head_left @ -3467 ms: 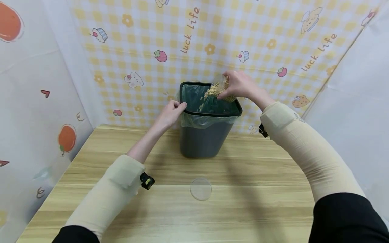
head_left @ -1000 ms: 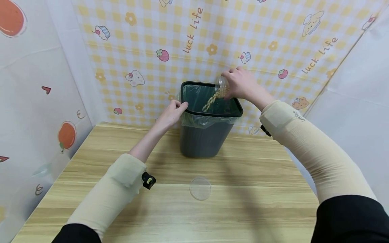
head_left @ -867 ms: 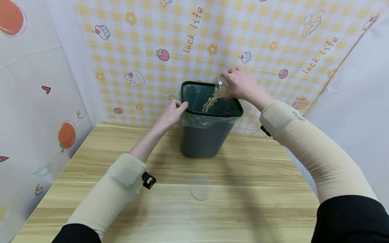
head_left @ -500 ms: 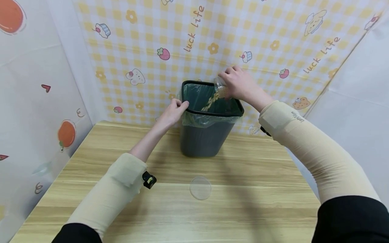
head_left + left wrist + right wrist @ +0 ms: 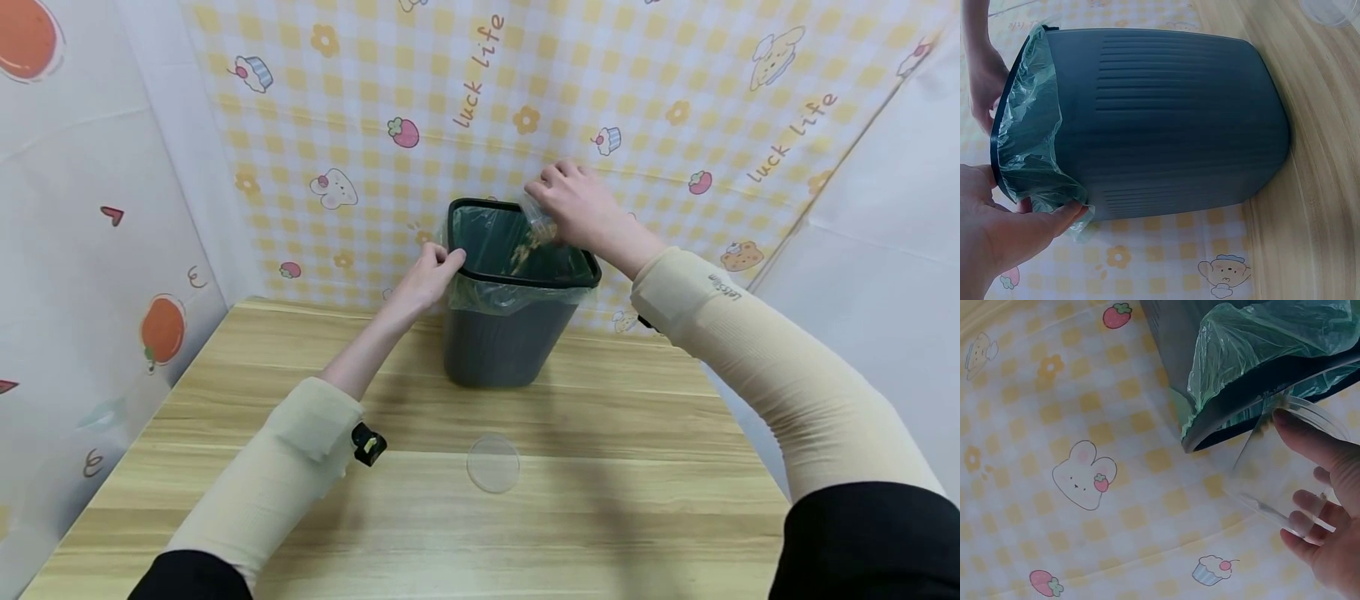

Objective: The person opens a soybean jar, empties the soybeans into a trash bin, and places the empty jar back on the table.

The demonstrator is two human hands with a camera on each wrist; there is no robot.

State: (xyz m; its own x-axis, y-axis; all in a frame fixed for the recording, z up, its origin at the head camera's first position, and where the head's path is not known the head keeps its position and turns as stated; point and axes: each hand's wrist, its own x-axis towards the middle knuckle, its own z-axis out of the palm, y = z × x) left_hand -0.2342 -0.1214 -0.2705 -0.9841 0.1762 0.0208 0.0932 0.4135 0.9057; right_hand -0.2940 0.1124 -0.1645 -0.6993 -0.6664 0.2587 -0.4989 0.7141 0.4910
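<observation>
A dark grey trash can point(image 5: 491, 346) stands on the table against the checked cloth, lined with a thin green plastic bag point(image 5: 1035, 125). My left hand point(image 5: 422, 279) grips its left rim, thumb and fingers pinching the folded-over bag. Over the right part of the opening, my right hand point(image 5: 583, 210) holds a clear plastic jar point(image 5: 536, 218), mouth tipped down into the can. Pale yellow beans point(image 5: 522, 255) fall from it. Seen from the right wrist, the jar's wall point(image 5: 1266, 469) is see-through, with a few beans near its mouth. The bottom of the can is hidden.
A clear round lid point(image 5: 492, 463) lies flat on the wooden table point(image 5: 420, 533) in front of the can. Behind hangs the yellow checked cloth point(image 5: 360, 108). White printed sheets close off both sides.
My right hand has moved slightly left and tipped the jar further. The bean stream has thinned and the jar has emptied from well filled to a few beans. My left hand keeps its place.
</observation>
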